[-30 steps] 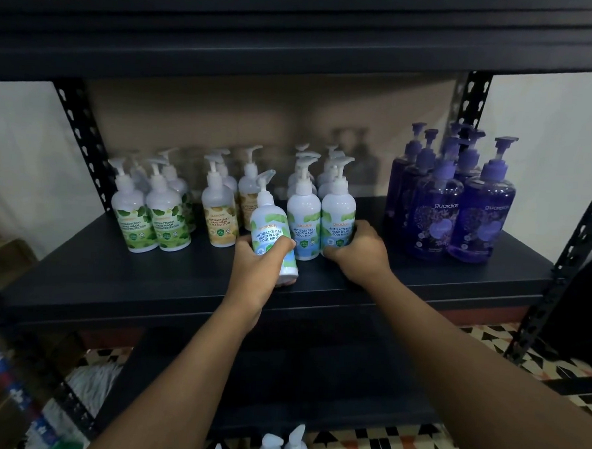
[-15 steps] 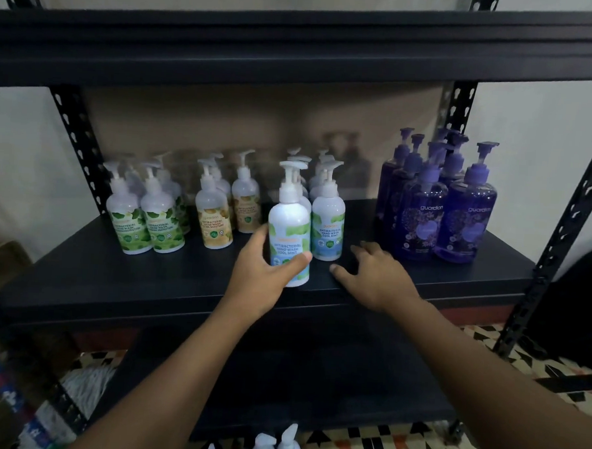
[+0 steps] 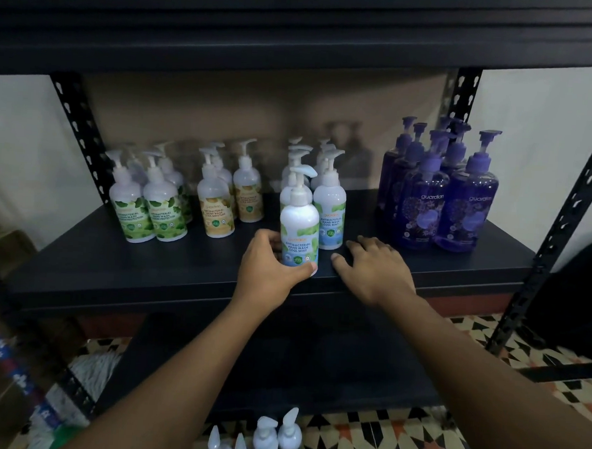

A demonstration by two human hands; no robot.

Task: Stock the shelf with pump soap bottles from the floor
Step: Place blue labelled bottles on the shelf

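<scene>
**Mint bottle upright at the shelf front**

The dark, matte metal shelf carries rows of pump bottles, with translucent purple bottles at the right. In front of the middle rows stands the cool mint bottle, white, smooth and round-shouldered, with its pump on top. The left hand curls its fingers and thumb round the bottle's lower half. The right hand lies flat on the shelf just beside it, fingers spread, holding nothing. White pump tops show below, by the patterned tile floor.

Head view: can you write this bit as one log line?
step: stocking | left hand: grips mint bottle, upright on shelf | right hand: rests flat on shelf | floor bottles: more below
</scene>
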